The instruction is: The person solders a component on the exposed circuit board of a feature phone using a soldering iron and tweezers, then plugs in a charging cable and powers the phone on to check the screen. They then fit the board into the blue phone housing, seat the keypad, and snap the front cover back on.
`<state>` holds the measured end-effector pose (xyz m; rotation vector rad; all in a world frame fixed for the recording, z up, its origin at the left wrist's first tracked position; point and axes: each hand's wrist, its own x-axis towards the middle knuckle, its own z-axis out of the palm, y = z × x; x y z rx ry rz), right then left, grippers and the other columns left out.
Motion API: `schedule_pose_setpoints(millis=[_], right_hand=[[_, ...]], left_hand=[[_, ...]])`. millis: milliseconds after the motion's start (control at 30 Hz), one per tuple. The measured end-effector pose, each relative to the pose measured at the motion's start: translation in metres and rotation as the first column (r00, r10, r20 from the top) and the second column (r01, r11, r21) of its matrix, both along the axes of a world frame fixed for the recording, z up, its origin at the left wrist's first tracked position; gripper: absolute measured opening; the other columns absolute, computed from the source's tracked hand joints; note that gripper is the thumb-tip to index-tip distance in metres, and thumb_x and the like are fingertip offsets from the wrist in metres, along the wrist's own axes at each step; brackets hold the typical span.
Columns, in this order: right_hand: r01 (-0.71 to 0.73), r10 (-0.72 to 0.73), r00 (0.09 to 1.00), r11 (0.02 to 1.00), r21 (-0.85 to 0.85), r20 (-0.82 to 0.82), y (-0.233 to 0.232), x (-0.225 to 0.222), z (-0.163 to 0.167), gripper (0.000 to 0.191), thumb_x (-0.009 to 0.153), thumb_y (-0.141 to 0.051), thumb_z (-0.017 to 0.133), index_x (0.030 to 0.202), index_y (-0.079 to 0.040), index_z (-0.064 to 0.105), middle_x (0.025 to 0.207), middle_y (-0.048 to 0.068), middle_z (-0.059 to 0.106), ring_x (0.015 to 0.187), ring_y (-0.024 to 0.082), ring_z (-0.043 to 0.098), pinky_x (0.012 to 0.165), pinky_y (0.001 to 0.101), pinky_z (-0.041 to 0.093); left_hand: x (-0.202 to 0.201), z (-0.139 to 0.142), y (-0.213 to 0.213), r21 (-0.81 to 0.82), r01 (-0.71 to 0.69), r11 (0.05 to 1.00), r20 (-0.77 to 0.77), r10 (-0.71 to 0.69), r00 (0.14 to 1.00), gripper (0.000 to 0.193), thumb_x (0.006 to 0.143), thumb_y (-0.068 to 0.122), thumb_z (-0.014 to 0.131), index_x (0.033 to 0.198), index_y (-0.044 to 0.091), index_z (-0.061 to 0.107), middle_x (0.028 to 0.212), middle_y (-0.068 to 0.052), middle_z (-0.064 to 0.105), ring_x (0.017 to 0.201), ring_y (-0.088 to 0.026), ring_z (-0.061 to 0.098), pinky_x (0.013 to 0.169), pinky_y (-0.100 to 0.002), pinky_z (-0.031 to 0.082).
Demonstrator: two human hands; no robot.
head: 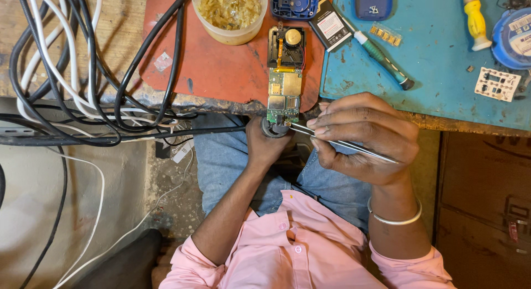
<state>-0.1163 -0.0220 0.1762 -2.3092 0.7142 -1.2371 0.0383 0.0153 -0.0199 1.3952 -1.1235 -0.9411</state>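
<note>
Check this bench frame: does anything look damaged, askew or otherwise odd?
Yes. The green phone circuit board overhangs the worn front edge of the red mat, steadied only by the left hand, while the right hand works slim metal tweezers at its lower end. A tangle of black and white cables spills over the bench edge.

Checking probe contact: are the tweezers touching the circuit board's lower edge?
Touching. The head view shows the tweezers, pinched in the right hand, with their tip meeting the lower end of the circuit board; no gap shows. The left hand sits beneath.

Green circuit board [284, 92], red mat [221, 68], blue mat [442, 62].
</note>
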Motion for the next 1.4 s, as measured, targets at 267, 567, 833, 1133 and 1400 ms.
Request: schedule_pose_setpoints(millis=[267,567,833,1133,1400], right_hand=[[0.011,-0.011,1.000,1.000,-0.013,-0.001,-0.0001,0.0007,-0.0002,0.016,0.087,0.002,0.083,0.096,-0.002,0.070,0.096,0.010,0.075,0.094,0.024,0.072,0.083,0.0344,0.063],[0.008,-0.008,1.000,1.000,-0.018,-0.009,-0.0001,0.0013,0.0004,0.016,0.087,0.002,0.082,0.096,-0.002,0.070,0.095,0.011,0.075,0.093,0.024,0.072,0.082,0.0340,0.063],[0.007,-0.007,1.000,1.000,-0.002,-0.001,-0.0022,0.0010,0.0000,0.015,0.087,0.004,0.082,0.095,-0.001,0.070,0.093,0.011,0.075,0.093,0.024,0.074,0.080,0.0324,0.063],[0.004,-0.004,1.000,1.000,0.004,0.009,-0.0013,0.0016,-0.0002,0.015,0.086,0.004,0.082,0.094,-0.001,0.070,0.093,0.011,0.075,0.092,0.024,0.073,0.081,0.0326,0.063],[-0.007,0.007,1.000,1.000,-0.010,0.001,-0.0029,0.0004,-0.0008,0.016,0.086,0.004,0.083,0.095,-0.001,0.070,0.094,0.012,0.075,0.093,0.024,0.074,0.081,0.0329,0.064]], left_hand=[[0.0004,-0.0003,-0.0001,-0.015,-0.003,1.000,0.033,0.003,0.999,0.020,0.067,0.010,0.086,0.076,0.002,0.070,0.069,-0.009,0.071,0.061,-0.017,0.069,0.060,-0.031,0.053],[0.0007,0.0002,0.0006,-0.008,0.007,1.000,-0.024,-0.007,1.000,0.018,0.070,0.009,0.084,0.078,0.002,0.070,0.069,-0.008,0.071,0.062,-0.014,0.069,0.060,-0.030,0.054],[0.0013,0.0008,0.0009,-0.012,-0.004,1.000,-0.001,0.004,1.000,0.019,0.069,0.010,0.085,0.077,0.002,0.070,0.070,-0.007,0.072,0.062,-0.014,0.069,0.061,-0.030,0.054],[0.0017,0.0016,0.0004,0.008,0.008,1.000,-0.017,-0.008,1.000,0.019,0.069,0.010,0.085,0.078,0.002,0.071,0.070,-0.008,0.072,0.062,-0.016,0.069,0.062,-0.030,0.054],[0.0008,0.0031,0.0004,-0.022,-0.017,1.000,0.002,0.017,1.000,0.021,0.068,0.011,0.086,0.080,0.002,0.071,0.072,-0.008,0.072,0.064,-0.017,0.071,0.063,-0.032,0.055]])
